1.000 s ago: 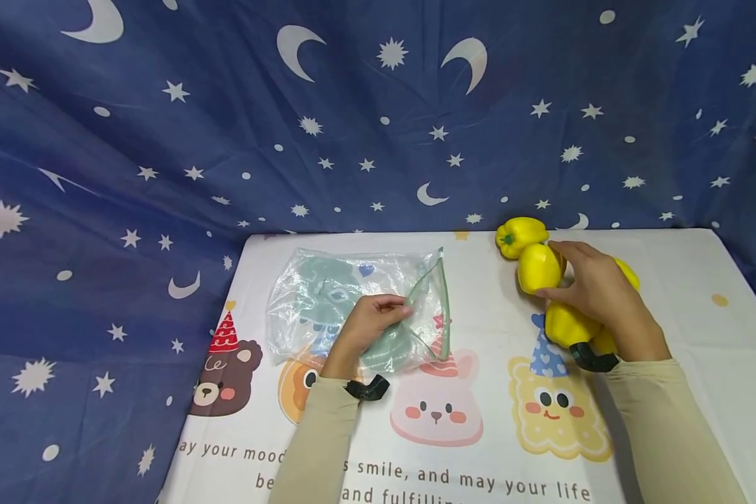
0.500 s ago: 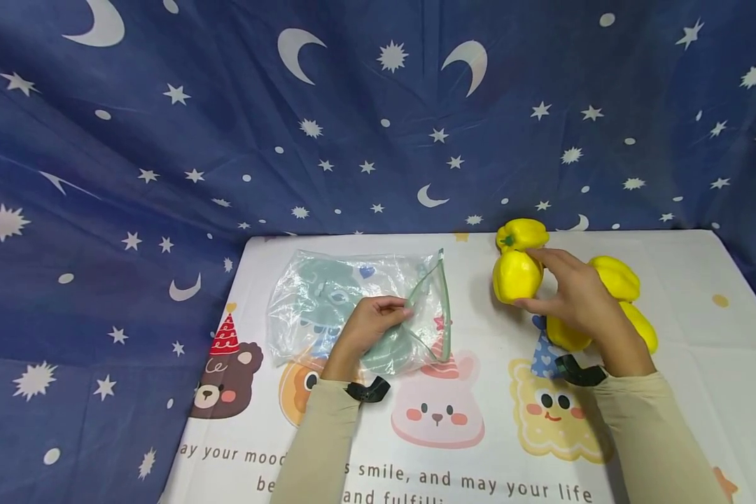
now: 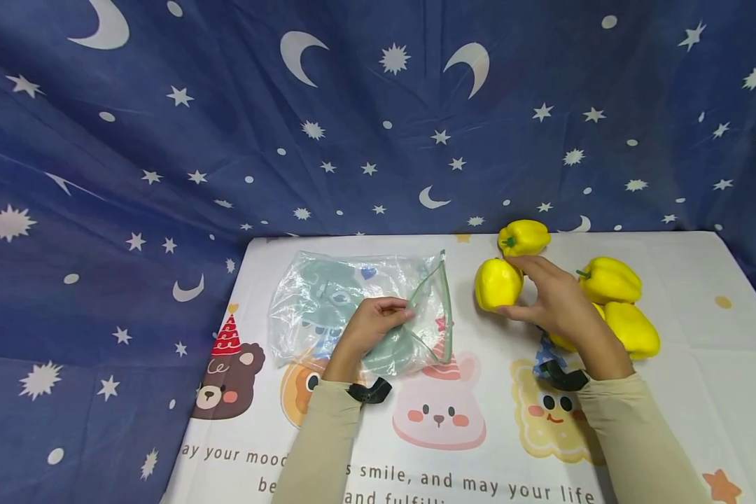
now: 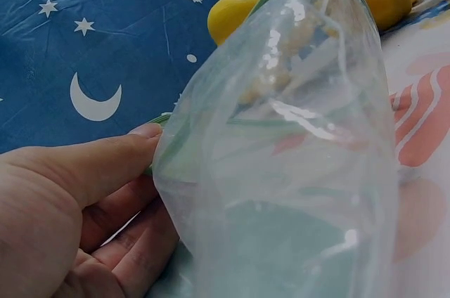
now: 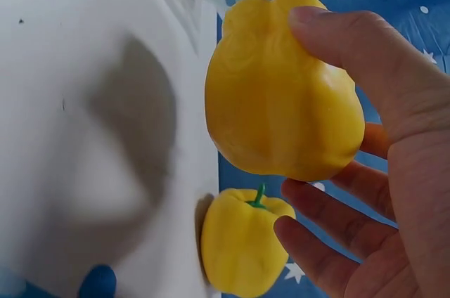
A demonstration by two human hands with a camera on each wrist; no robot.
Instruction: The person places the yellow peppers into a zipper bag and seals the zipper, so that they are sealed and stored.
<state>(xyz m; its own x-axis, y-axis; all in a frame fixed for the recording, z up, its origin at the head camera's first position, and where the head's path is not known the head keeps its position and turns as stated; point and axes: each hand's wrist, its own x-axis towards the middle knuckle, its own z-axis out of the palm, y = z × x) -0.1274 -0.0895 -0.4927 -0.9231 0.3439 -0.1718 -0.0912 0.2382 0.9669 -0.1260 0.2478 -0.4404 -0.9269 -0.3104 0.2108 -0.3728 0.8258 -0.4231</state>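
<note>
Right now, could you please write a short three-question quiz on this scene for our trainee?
1. True or false: the right hand holds a yellow pepper.
2. The left hand pinches: A) a pepper, B) the clear bag, C) the tablecloth.
3. How many yellow peppers does the head view show in all?

Key: 1 true. 2 B, at the bag's open edge. 3 five, one mostly hidden behind the right hand.
</note>
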